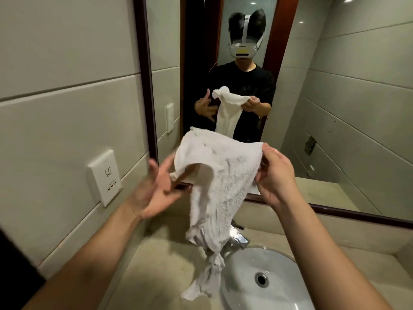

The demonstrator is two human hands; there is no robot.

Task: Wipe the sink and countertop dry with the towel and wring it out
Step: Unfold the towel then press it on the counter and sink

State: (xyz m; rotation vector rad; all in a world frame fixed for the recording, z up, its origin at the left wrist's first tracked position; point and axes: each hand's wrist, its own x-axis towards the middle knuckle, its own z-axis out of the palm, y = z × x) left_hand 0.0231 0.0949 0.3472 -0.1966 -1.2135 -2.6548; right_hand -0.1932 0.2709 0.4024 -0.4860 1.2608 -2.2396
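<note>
A: Surroundings to be logged first.

B: A dark-framed mirror [324,104] is noted across the upper centre and right of the frame. A person in a dark shirt is reflected in it, with a white cloth held up. A white socket plate [104,177] is fixed to the tiled wall [55,113] at the left. A chrome faucet [239,240] is seen at lower centre.

A: Obstructions?

B: The faucet is largely covered by the hanging towel [214,175], and part of the mirror's lower frame is hidden behind the same cloth.

A: Position of the towel?

B: It is held up at centre frame and hangs down in front of the faucet. Its lower end is twisted into a rope. The tip is seen over the beige bench [154,271], just left of the sink [281,260]. Contact with the bench cannot be told.

A: Hands?

B: The towel's upper right corner is pinched by the right hand [273,175]. The left hand [154,191] is spread, palm up and blurred, just beside the towel's left edge. Nothing is gripped by it, and contact with the cloth cannot be told.

A: Container contents?

B: The sink is recorded at lower right, a white round basin set into the bench. A metal drain [261,279] is seen at its bottom. Standing water cannot be told.
</note>
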